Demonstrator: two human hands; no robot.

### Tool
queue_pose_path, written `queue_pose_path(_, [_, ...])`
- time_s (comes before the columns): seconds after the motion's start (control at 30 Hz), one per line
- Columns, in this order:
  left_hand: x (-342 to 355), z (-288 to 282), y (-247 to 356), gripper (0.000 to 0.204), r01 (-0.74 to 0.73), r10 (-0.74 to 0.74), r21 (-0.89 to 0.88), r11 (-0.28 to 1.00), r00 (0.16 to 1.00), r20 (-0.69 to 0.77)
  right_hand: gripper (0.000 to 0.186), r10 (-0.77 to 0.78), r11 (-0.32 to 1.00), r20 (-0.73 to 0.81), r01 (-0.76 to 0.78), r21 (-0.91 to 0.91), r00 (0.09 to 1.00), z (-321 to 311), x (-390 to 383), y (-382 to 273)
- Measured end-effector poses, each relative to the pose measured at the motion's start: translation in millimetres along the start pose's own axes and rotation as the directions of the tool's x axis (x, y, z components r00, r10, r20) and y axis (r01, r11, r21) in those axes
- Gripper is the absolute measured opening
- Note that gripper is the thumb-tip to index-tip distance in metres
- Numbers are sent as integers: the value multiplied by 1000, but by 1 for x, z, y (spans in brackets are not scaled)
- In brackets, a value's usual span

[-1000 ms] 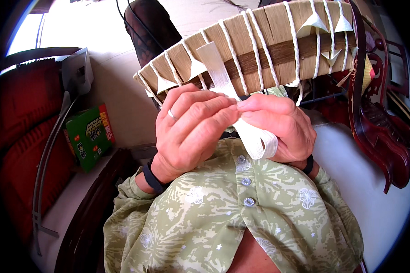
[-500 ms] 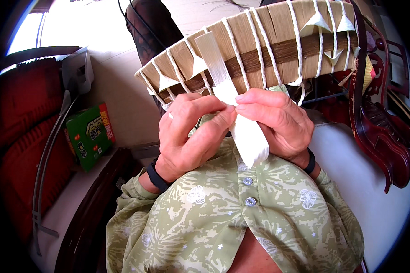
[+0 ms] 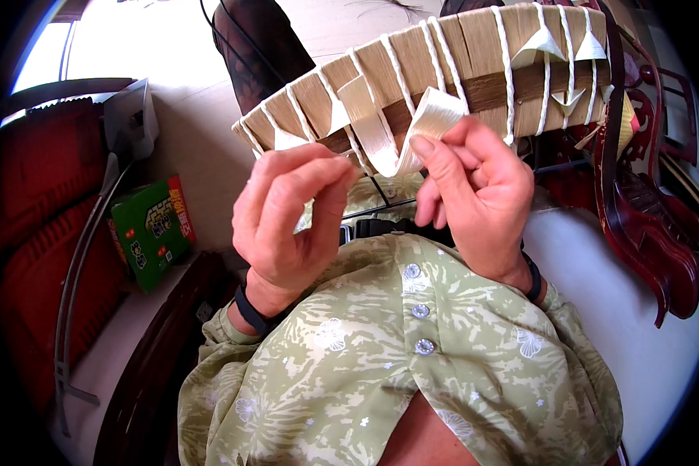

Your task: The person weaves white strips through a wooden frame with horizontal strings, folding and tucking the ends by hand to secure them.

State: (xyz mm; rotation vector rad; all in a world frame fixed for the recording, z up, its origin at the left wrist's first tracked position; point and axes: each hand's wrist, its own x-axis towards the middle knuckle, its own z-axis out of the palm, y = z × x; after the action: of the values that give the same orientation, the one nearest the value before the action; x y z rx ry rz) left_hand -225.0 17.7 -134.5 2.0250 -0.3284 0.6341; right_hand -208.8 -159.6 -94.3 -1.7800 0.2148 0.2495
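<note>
A curved band of flat tan strips (image 3: 474, 50), crossed by white twisted cords (image 3: 397, 66) and a darker brown lengthwise stripe, lies in front of me. A flat, pale cream strip (image 3: 373, 128) hangs over its middle and bends up in a U. My right hand (image 3: 478, 206) pinches the strip's raised end between thumb and fingers. My left hand (image 3: 287, 213) is apart from the strip, left of it, with thumb and fingertips drawn together near the band's lower edge; what they hold, if anything, is hidden. Folded cream pieces (image 3: 540, 46) poke out between cords.
Carved dark red wooden furniture (image 3: 652, 256) stands at the right. On the left are a green and red box (image 3: 151, 233), a grey metal frame (image 3: 74, 311) and red ribbed furniture (image 3: 54, 264). A dark-clad leg (image 3: 264, 50) shows beyond the band.
The strip's lower end has been folded upward by my right hand. My left hand has let go of the strip and moved left. The two hands are now apart.
</note>
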Motion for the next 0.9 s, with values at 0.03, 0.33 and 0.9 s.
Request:
queue_pose_path(0.03, [0, 0, -3, 24, -6, 6, 14, 1000, 1000, -18, 13, -56, 998, -29, 56, 7, 998, 3, 0, 1])
queue_pose_path(0.33, [32, -6, -33, 40, -258, 195, 238, 937, 946, 258, 17, -186, 978, -97, 193, 75, 978, 9, 15, -4])
queue_pose_path(0.9, [44, 5, -18, 18, 136, -74, -346, 928, 980, 187, 13, -131, 988, -57, 135, 77, 990, 12, 19, -13])
